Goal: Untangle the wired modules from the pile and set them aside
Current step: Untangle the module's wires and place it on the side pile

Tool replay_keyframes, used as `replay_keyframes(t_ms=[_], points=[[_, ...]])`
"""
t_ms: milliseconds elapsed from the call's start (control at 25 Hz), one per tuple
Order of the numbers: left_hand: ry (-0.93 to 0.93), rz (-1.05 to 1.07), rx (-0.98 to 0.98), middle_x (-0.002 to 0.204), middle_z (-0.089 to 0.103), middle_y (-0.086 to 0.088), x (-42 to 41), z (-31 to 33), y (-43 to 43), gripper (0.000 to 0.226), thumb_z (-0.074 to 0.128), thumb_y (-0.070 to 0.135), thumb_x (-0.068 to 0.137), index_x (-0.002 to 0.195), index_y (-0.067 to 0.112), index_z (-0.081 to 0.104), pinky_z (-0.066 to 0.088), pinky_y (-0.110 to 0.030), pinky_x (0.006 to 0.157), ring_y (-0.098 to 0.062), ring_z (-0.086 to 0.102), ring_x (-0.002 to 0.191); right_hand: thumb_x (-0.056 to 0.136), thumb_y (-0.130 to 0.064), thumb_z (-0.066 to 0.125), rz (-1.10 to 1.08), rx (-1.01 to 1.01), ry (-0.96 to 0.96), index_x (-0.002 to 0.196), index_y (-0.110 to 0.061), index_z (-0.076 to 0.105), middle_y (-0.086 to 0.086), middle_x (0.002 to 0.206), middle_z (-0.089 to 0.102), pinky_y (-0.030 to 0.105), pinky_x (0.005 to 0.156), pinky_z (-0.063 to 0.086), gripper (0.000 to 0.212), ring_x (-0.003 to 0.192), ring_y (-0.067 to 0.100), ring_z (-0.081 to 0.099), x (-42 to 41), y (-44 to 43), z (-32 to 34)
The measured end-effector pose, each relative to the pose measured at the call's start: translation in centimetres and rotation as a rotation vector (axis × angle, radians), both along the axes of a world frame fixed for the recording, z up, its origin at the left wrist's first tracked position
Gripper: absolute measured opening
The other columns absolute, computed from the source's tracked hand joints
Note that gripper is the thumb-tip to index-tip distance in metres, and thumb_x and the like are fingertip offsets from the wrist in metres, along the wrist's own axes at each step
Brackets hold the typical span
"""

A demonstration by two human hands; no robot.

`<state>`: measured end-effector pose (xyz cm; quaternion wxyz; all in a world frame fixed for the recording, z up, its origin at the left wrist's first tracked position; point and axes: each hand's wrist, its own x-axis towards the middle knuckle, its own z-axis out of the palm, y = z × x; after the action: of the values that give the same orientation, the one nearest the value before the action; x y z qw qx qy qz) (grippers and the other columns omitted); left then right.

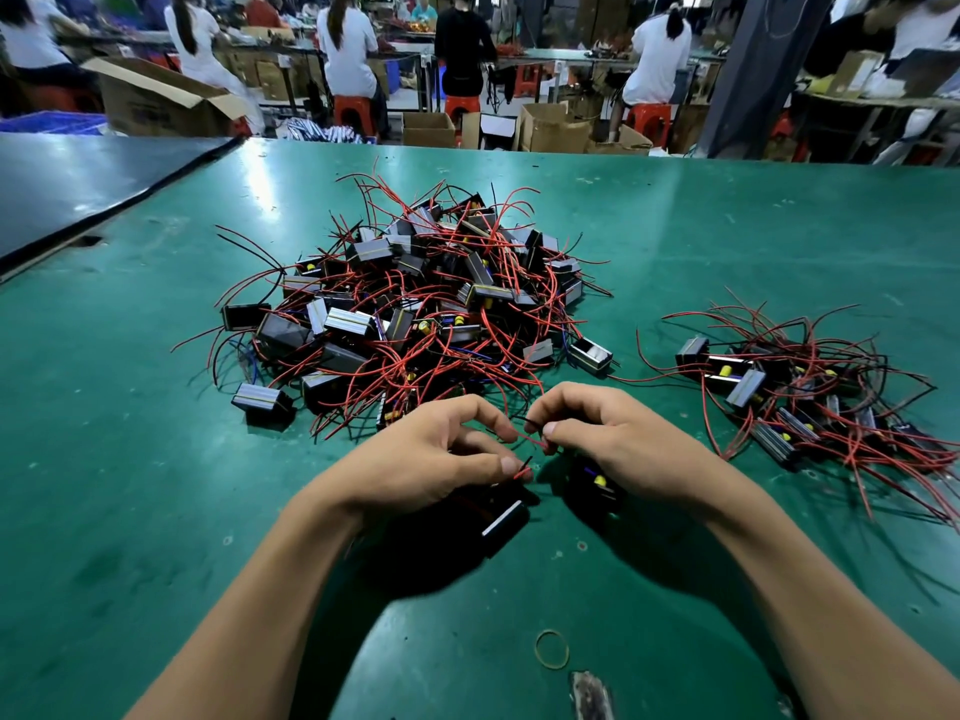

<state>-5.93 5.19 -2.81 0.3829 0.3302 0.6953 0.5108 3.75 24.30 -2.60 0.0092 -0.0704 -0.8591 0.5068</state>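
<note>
Looking down at a green table (pixel 156 485), two bare hands work close together just in front of a large pile (pixel 410 314) of small black modules tangled in red and black wires. The left hand (pixel 431 459) has its fingers curled, with thumb and fingertip pinching the end of a red wire (pixel 521 474). The right hand (pixel 613 439), just beside it, pinches a thin wire loop (pixel 535 439) between thumb and forefinger.

Two modules lie on the table under the hands, apart from the pile. A black module (pixel 503 522) sits below the left palm. A second module (pixel 597 483), with a yellow part showing, sits below the right hand.

Well to the right is the set-aside group (pixel 810 402), a smaller, looser spread of modules with wires trailing out. A rubber band (pixel 551 649) lies nearer the person.

The step in hand appears to be parting the leads of these two modules. The fingers cover the spot where the wires meet, so it is hard to tell whether they are crossed or already free. The next move likely calls for drawing the pinched leads gently apart until each module comes loose. The freed ones would then go right, to the set-aside group. Most of the pile is not yet sorted.
</note>
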Motion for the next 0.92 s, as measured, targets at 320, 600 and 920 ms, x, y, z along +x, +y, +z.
replay_keyframes(t_ms=[320,600,920], points=[[0.001,0.047,0.029,0.098,0.073,-0.018,-0.35,-0.38,-0.05,0.014,0.066,0.011,0.091,0.105,0.010,0.071,0.051,-0.033,0.087,-0.023,0.064,0.090,0.098,-0.026,0.063,0.017,-0.057,0.092,0.089,-0.022,0.066,-0.011,0.071,0.064,0.022,0.063,0.041,0.010,0.066,0.007,0.051,0.07,0.06,-0.54],[-0.004,0.139,0.063,0.084,0.070,-0.009,-0.22,-0.33,0.02,0.013,0.069,0.002,0.087,0.099,0.006,0.071,0.051,-0.020,0.071,-0.015,0.061,0.078,0.095,-0.016,0.067,0.000,-0.126,0.074,0.093,-0.020,0.065,-0.003,0.074,0.070,0.036,0.071,0.045,0.005,0.074,0.016,0.059,0.18,0.24,-0.47],[0.009,0.318,0.145,0.080,0.076,-0.008,0.10,-0.08,0.36,0.008,0.074,0.014,0.085,0.091,0.008,0.074,0.054,-0.019,0.066,-0.010,0.068,0.071,0.096,-0.024,0.067,-0.001,-0.151,0.083,0.089,-0.022,0.065,-0.002,0.068,0.068,0.039,0.067,0.043,0.007,0.068,0.021,0.056,0.16,0.06,-0.59]])
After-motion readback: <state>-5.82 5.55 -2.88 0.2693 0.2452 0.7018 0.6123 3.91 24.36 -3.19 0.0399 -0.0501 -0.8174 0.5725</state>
